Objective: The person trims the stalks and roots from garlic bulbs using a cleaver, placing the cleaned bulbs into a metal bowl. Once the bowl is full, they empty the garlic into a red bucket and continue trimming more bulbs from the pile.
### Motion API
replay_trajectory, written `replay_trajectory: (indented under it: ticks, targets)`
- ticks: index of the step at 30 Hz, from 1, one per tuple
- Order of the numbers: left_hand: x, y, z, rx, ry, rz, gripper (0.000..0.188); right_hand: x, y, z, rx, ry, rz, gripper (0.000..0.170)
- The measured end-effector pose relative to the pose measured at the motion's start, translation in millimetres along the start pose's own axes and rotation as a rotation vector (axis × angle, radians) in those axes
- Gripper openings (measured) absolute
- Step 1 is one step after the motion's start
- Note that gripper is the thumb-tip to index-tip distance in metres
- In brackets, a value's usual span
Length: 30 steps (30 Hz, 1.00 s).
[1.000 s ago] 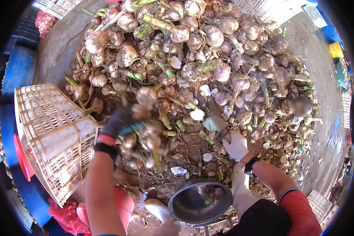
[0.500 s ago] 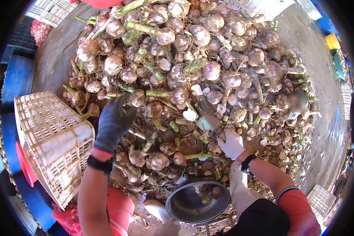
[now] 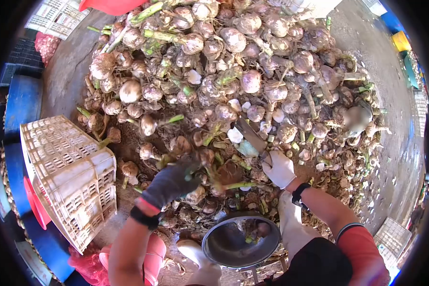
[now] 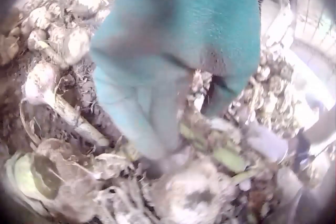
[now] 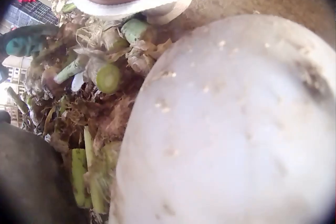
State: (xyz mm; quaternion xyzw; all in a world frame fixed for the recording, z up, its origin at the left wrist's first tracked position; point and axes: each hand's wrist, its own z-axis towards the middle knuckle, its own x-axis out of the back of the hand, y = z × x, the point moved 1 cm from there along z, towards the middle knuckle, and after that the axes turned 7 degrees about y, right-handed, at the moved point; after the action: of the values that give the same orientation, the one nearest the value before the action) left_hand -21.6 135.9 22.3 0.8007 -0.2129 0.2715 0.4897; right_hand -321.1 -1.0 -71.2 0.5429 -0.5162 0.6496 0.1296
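Observation:
My left hand [image 3: 174, 181], in a dark glove with a teal palm, reaches down over the near-left part of a heap of garlic. In the left wrist view its bent fingers [image 4: 152, 124] point down at a dirty garlic bulb [image 4: 189, 192], the thumb held apart from them. A garlic stalk [image 3: 240, 185] lies just right of this hand. My right hand [image 3: 280, 169], in a white glove, grips the handle of a knife. The knife's broad dark blade [image 3: 250, 133] points up and left across the heap, beside a pale greenish piece [image 3: 247, 148].
A dark basin [image 3: 214, 248] with a few bits inside stands between white boots [image 3: 291, 209]. A tipped white plastic crate [image 3: 66, 167] is at the left, near blue barrels [image 3: 24, 100]. Garlic bulbs [image 3: 233, 40] with stalks spread across the floor ahead.
My left hand first sweeps blurred beside several bulbs, which then lie near the basin; it reaches farther forward, then comes back nearer and to the right. The right hand keeps hold of the knife.

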Motion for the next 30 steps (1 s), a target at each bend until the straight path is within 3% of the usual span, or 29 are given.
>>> replay_trajectory:
  ticks: [2, 3, 5, 6, 8, 12, 15, 17, 18, 20, 22, 23, 24, 26, 28, 30]
  targets:
    - [24, 29, -8, 0.133, -0.309, 0.155, 0.035, 3, -1, 2, -0.010, -0.007, 0.005, 0.024]
    - [32, 43, -6, 0.130, -0.315, 0.153, 0.035, 5, -2, 2, -0.012, -0.017, 0.012, 0.024]
    - [44, 65, 10, 0.277, -0.096, 0.001, 0.043, 2, 2, 2, -0.004, -0.024, 0.014, 0.023]
    - [42, 62, 23, 0.272, -0.098, 0.000, 0.043, 2, 3, 2, 0.010, -0.028, 0.019, 0.023]
    - [31, 46, 57, -0.038, 0.278, 0.227, 0.057, 8, -3, 3, -0.027, -0.052, 0.012, 0.025]
    - [-26, 18, 112, -0.002, 0.350, 0.221, 0.064, 13, 1, 4, -0.090, -0.037, 0.093, 0.025]
    - [-62, 21, 110, 0.179, 0.408, 0.348, 0.069, 7, 6, 3, -0.080, -0.027, 0.123, 0.028]
    - [-77, 28, 91, 0.086, 0.275, 0.694, 0.062, 9, 5, -1, -0.133, -0.073, 0.189, 0.028]
    - [-78, 26, 83, 0.088, 0.275, 0.696, 0.062, 12, 7, -2, -0.196, -0.103, 0.241, 0.028]
    - [-77, 21, 67, 0.018, 0.136, 0.547, 0.054, 16, 6, -7, -0.168, -0.099, 0.243, 0.027]
    - [-76, 16, 58, 0.054, 0.094, 0.497, 0.053, 37, -13, -13, -0.314, -0.195, 0.510, 0.027]
    - [-74, 11, 51, 0.021, 0.125, 0.291, 0.045, 54, -26, -13, -0.212, -0.181, 0.454, 0.029]
    - [-74, 7, 42, -0.014, 0.147, 0.084, 0.037, 68, -35, -16, -0.226, -0.177, 0.452, 0.029]
    - [-59, 17, 18, -0.286, 0.392, 0.055, 0.037, 90, -50, -27, -0.101, -0.184, 0.587, 0.029]
    - [-51, 39, 2, -0.388, 0.426, 0.062, 0.037, 99, -59, -25, -0.029, -0.123, 0.554, 0.028]
    - [-73, 25, -20, 0.033, 0.239, -0.428, 0.036, 107, -67, -20, 0.053, -0.067, 0.524, 0.027]
